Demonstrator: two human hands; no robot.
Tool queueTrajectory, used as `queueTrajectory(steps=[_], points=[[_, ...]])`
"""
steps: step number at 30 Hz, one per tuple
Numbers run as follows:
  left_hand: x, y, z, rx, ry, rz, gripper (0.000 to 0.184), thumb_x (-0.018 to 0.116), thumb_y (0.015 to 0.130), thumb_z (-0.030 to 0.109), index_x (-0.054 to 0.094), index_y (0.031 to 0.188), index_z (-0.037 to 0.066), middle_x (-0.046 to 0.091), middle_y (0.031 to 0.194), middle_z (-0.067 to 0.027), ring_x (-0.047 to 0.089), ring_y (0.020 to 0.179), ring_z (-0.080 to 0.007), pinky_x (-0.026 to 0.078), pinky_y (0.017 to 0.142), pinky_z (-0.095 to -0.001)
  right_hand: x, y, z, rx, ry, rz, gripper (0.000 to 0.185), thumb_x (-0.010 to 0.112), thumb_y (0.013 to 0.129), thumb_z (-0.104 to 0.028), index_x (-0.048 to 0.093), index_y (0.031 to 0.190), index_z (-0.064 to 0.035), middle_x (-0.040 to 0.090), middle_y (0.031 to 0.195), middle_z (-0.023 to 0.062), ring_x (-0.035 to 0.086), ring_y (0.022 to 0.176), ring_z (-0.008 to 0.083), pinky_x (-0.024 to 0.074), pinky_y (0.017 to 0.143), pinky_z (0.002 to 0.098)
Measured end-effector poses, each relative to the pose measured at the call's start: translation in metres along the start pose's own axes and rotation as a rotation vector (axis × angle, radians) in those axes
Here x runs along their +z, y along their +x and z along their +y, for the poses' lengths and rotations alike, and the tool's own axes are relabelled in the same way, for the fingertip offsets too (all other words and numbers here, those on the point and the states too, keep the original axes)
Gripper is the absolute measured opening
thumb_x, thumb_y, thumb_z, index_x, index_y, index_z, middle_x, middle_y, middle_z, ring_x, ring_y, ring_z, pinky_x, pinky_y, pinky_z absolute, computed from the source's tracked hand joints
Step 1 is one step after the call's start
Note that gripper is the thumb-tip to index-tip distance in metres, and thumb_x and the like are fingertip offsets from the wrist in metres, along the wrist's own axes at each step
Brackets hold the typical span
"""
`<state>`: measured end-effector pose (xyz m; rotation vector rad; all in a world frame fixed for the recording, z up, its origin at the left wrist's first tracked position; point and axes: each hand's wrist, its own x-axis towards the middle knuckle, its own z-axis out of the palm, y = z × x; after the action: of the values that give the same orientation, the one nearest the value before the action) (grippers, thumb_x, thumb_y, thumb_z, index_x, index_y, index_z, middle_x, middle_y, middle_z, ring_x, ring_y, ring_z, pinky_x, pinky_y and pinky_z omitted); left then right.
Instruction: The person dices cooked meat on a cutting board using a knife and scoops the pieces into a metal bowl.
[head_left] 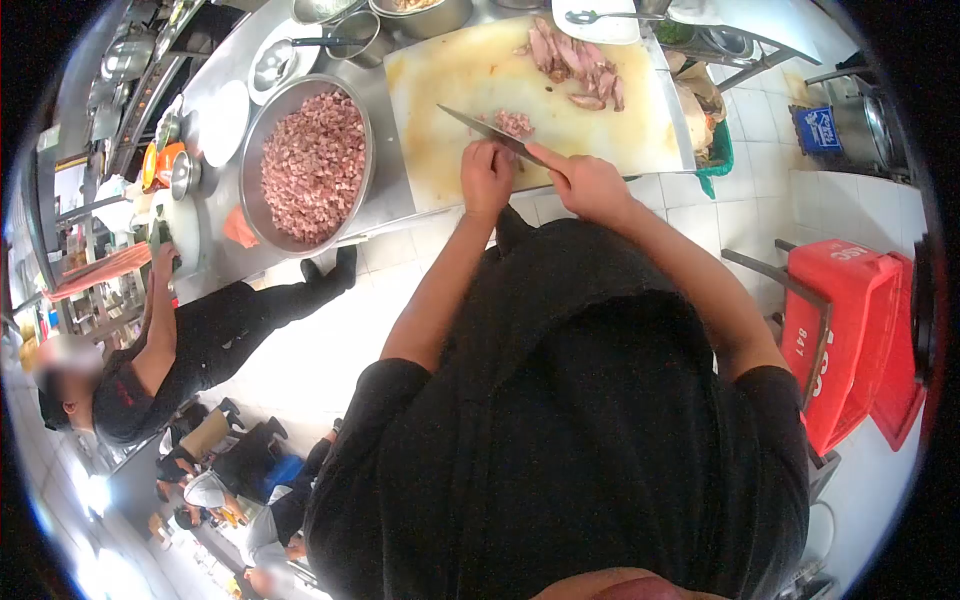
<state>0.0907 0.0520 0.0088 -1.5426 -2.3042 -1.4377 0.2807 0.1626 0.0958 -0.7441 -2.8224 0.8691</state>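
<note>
My right hand [583, 182] is wrapped round the handle of a large knife [492, 132], whose blade points up and left over the cutting board [430, 90]. Just below the blade, my left hand [487, 172] rests on the board with its fingers bent together; what they press on is hidden. Small chopped meat pieces [514, 123] lie beyond the blade. Larger meat strips [577, 62] sit at the board's far side. To the left stands a wide metal bowl [368, 150] filled with diced meat [312, 165].
Metal pots [362, 42] and a white tray [602, 25] stand along the far side. A white plate [224, 122] lies left of the bowl. A co-worker [150, 365] works at the far left. Red bins [835, 345] stand at the right.
</note>
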Motion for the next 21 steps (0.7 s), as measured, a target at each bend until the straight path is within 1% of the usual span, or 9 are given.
queueTrajectory(steps=[2, 6, 8, 11, 12, 14, 15, 18, 21], points=[[-0.004, -0.002, 0.003, -0.033, -0.036, 0.015, 0.005, 0.069, 0.09, 0.001, 0.068, 0.095, 0.002, 0.068, 0.095, -0.0177, 0.065, 0.092, -0.0388, 0.054, 0.082, -0.0465, -0.008, -0.002, -0.004, -0.023, 0.028, 0.037, 0.058, 0.06, 0.101, -0.019, 0.051, 0.157, -0.0318, 0.071, 0.082, 0.0201, 0.07, 0.076, 0.0413, 0.0562, 0.073, 0.0539], [-0.01, -0.009, 0.007, -0.083, -0.096, 0.036, 0.007, 0.069, 0.089, 0.0, 0.068, 0.095, 0.002, 0.068, 0.096, -0.0175, 0.066, 0.093, -0.0382, 0.054, 0.083, -0.0465, -0.05, -0.029, -0.021, 0.021, -0.063, -0.101, 0.059, 0.061, 0.101, -0.019, 0.05, 0.158, -0.0318, 0.071, 0.083, 0.0194, 0.071, 0.078, 0.0402, 0.0572, 0.074, 0.0524], [-0.01, -0.009, 0.007, -0.064, -0.071, 0.033, 0.008, 0.07, 0.088, 0.0, 0.068, 0.095, 0.002, 0.068, 0.096, -0.0174, 0.066, 0.094, -0.0383, 0.054, 0.083, -0.0465, -0.059, -0.039, -0.02, 0.035, -0.1, -0.172, 0.06, 0.061, 0.101, -0.018, 0.049, 0.158, -0.0322, 0.071, 0.083, 0.0192, 0.072, 0.079, 0.0397, 0.0573, 0.074, 0.0523], [-0.01, -0.01, 0.007, -0.021, -0.049, 0.034, 0.01, 0.07, 0.087, -0.003, 0.068, 0.094, 0.003, 0.068, 0.099, -0.0169, 0.065, 0.096, -0.0385, 0.054, 0.085, -0.0464, -0.068, -0.045, -0.028, 0.022, -0.145, -0.172, 0.062, 0.062, 0.1, -0.016, 0.048, 0.159, -0.0326, 0.072, 0.083, 0.0187, 0.072, 0.08, 0.039, 0.0574, 0.074, 0.0524], [-0.011, -0.01, 0.006, -0.004, -0.043, 0.035, 0.011, 0.071, 0.086, -0.004, 0.068, 0.094, 0.003, 0.069, 0.101, -0.0167, 0.064, 0.097, -0.0385, 0.054, 0.085, -0.0464, -0.067, -0.044, -0.029, 0.032, -0.153, -0.19, 0.062, 0.062, 0.1, -0.016, 0.048, 0.159, -0.0326, 0.072, 0.084, 0.0188, 0.072, 0.08, 0.0391, 0.0572, 0.074, 0.0525], [-0.011, -0.009, 0.004, -0.017, -0.042, 0.014, 0.007, 0.071, 0.087, 0.0, 0.068, 0.092, 0.003, 0.068, 0.097, -0.0175, 0.065, 0.095, -0.0393, 0.054, 0.085, -0.0467, -0.065, -0.042, -0.031, 0.054, -0.169, -0.223, 0.063, 0.062, 0.1, -0.016, 0.048, 0.159, -0.0326, 0.072, 0.085, 0.0188, 0.071, 0.079, 0.0393, 0.0569, 0.073, 0.0526], [-0.011, -0.009, 0.003, -0.022, -0.043, 0.002, 0.006, 0.071, 0.087, 0.002, 0.068, 0.092, 0.002, 0.068, 0.095, -0.0179, 0.065, 0.094, -0.0397, 0.053, 0.085, -0.0469, -0.054, -0.038, -0.025, 0.035, -0.144, -0.186, 0.062, 0.063, 0.1, -0.016, 0.048, 0.158, -0.0328, 0.072, 0.084, 0.0186, 0.071, 0.077, 0.0393, 0.0566, 0.073, 0.0528], [-0.011, -0.006, 0.001, -0.039, -0.012, -0.028, 0.006, 0.07, 0.087, 0.003, 0.069, 0.093, 0.003, 0.069, 0.096, -0.0182, 0.065, 0.093, -0.04, 0.053, 0.086, -0.0469, 0.0, -0.025, 0.0, 0.004, -0.073, -0.08, 0.061, 0.062, 0.1, -0.017, 0.05, 0.158, -0.0332, 0.07, 0.082, 0.0181, 0.07, 0.075, 0.0393, 0.056, 0.072, 0.0532], [-0.008, -0.008, -0.005, 0.004, -0.014, 0.003, 0.007, 0.07, 0.088, 0.003, 0.069, 0.095, 0.002, 0.07, 0.097, -0.0181, 0.065, 0.092, -0.0397, 0.054, 0.085, -0.046, 0.014, -0.012, 0.0, -0.02, -0.016, 0.003, 0.059, 0.061, 0.101, -0.018, 0.051, 0.157, -0.0338, 0.069, 0.08, 0.0179, 0.069, 0.074, 0.0395, 0.0557, 0.071, 0.0535]])
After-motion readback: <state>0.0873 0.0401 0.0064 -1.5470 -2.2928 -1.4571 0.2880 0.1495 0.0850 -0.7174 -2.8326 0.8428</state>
